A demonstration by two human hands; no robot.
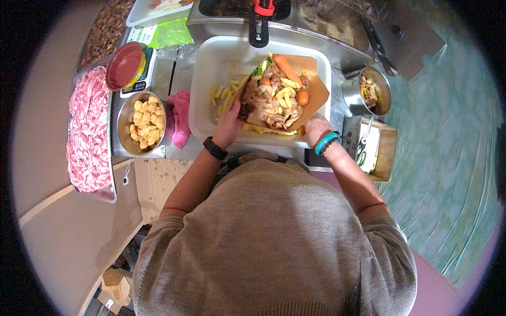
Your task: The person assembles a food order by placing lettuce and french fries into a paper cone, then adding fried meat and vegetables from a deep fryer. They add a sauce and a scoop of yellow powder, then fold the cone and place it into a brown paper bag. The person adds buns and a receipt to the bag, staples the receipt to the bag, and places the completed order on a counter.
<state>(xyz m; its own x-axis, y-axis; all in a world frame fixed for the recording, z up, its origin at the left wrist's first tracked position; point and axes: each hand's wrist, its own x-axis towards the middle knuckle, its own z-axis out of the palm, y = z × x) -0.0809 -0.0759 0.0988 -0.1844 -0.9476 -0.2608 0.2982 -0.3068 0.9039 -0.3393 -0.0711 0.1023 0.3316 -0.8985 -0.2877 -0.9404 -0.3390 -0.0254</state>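
A brown kraft paper food box (318, 94) is tilted over a white plastic tub (197, 118). Inside it are cooked meat slices (263, 100), French fries, broccoli (259, 70), an orange sausage (287, 69) and small round orange pieces (303, 97). My left hand (228, 125) grips the box's left side, thumb on the outer wall. At the lower right corner, my right hand (317, 127) holds the box from beneath, its fingers mostly hidden. Loose French fries (223, 94) lie in the tub, left of the box and under it.
Left stand a metal bowl of fried nuggets (147, 122), a pink cloth (180, 118), a tray of raw sliced meat (90, 130) and a digital scale (136, 87) bearing bowls. Tongs (259, 29) overhang the tub's far rim. Right are a metal pot (352, 94) and a carton with scissors (363, 147).
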